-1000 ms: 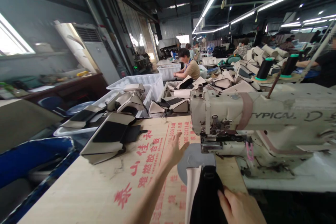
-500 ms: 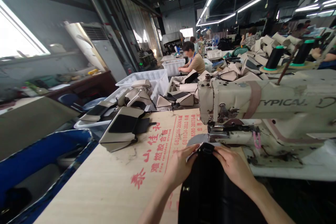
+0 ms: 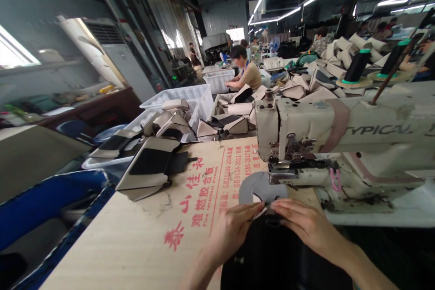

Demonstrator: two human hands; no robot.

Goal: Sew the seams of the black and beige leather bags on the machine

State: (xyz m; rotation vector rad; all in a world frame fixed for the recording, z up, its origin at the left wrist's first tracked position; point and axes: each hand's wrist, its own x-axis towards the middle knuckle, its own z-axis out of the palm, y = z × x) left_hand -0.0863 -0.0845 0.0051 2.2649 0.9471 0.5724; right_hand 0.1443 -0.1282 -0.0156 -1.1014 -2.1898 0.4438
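My left hand [image 3: 234,226] is closed, its fingertips pinching a small black piece with a pale edge [image 3: 261,212]. From the other side my right hand [image 3: 307,222] closes its fingers on the same piece; much of it is hidden by the fingers. Just beyond the fingertips lies a flat grey rounded plate [image 3: 251,186], below the arm of the sewing machine [image 3: 306,122]. Both hands are in front of the machine's needle area, apart from it. Dark shiny material [image 3: 265,258] fills the space beneath my wrists.
A beige and black sewn cover [image 3: 149,163] lies on the plywood tabletop [image 3: 136,231], left. Behind are white plastic crates [image 3: 200,104] with similar covers. A blue-edged bin [image 3: 84,190] stands left. Black thread cones [image 3: 356,67] top the machine. A co-worker [image 3: 249,74] sits farther back.
Both hands have moved down and toward me with the small piece, uncovering the grey plate. The black piece, raised before, is now lower and more covered by fingers. The view has shifted slightly.
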